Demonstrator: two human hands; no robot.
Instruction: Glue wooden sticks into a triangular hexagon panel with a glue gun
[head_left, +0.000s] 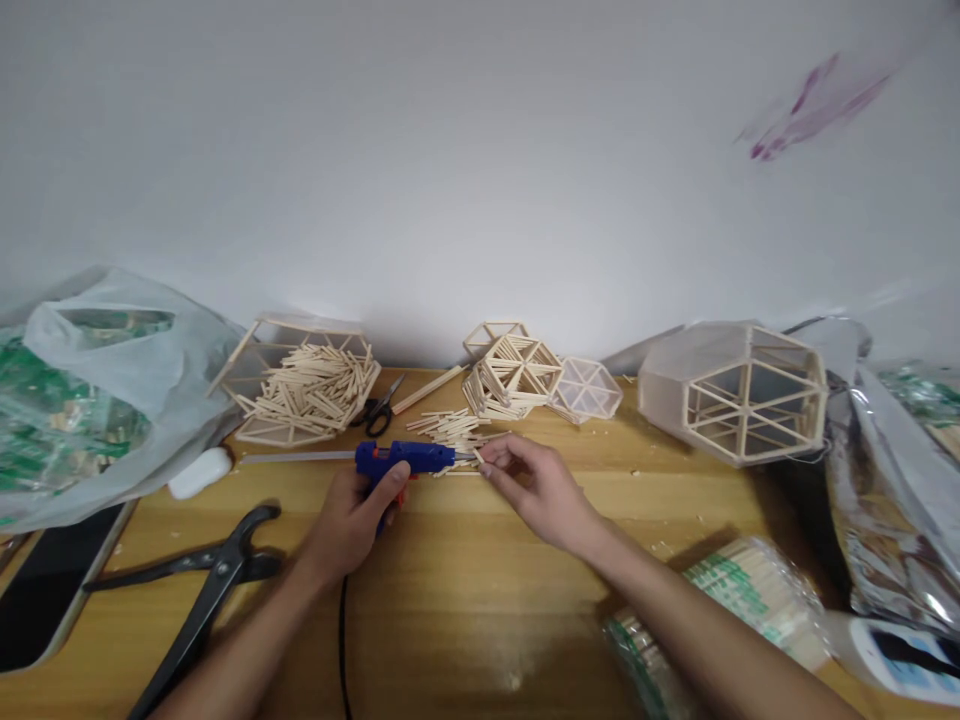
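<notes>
My left hand [358, 520] is wrapped around the handle of a blue hot glue gun [409, 457], whose nozzle points right. A long translucent glue stick [300, 457] sticks out of its back end. At the nozzle tip, my right hand [536, 487] pinches a short wooden stick [477, 456] between thumb and fingers. Just behind the nozzle lies a loose pile of short wooden sticks [450, 428]. Beyond that pile stand several stacked hexagonal stick frames [517, 372], beside a hexagonal panel with a pale covering [589, 388].
Left are a paper-lined frame full of sticks [311, 395], scissors [381, 408], pliers [217, 570], a phone [56, 590], a white case [200, 473] and a plastic bag [112, 400]. Right are a hexagonal lantern-like frame [739, 395], bagged sticks [757, 590] and a silver bag [885, 500].
</notes>
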